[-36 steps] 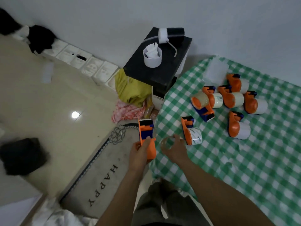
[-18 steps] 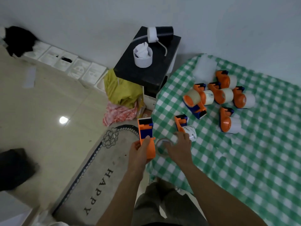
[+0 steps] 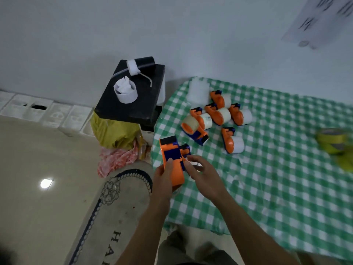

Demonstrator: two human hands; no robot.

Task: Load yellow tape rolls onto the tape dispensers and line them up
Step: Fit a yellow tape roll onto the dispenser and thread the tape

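Observation:
My left hand (image 3: 163, 175) grips an orange and blue tape dispenser (image 3: 172, 159), held upright over the near left edge of the green checked table (image 3: 267, 188). Just right of it, my right hand (image 3: 203, 175) curls its fingers over the white roll of a second dispenser (image 3: 185, 151) lying on the cloth. Several more orange dispensers with pale rolls (image 3: 219, 115) lie in a loose cluster at the back of the table. Blurred yellow tape rolls (image 3: 333, 142) sit at the far right edge.
A black box (image 3: 131, 104) with a white cup (image 3: 125, 93) stands left of the table against the wall. Below it lie a yellow bag (image 3: 114, 131) and pink cloth (image 3: 116, 161). A doormat (image 3: 118, 207) covers the floor by my legs.
The left hand has brought its dispenser right, up against the dispenser on the cloth. My right hand now covers that dispenser's roll. The view swung right, revealing yellow rolls.

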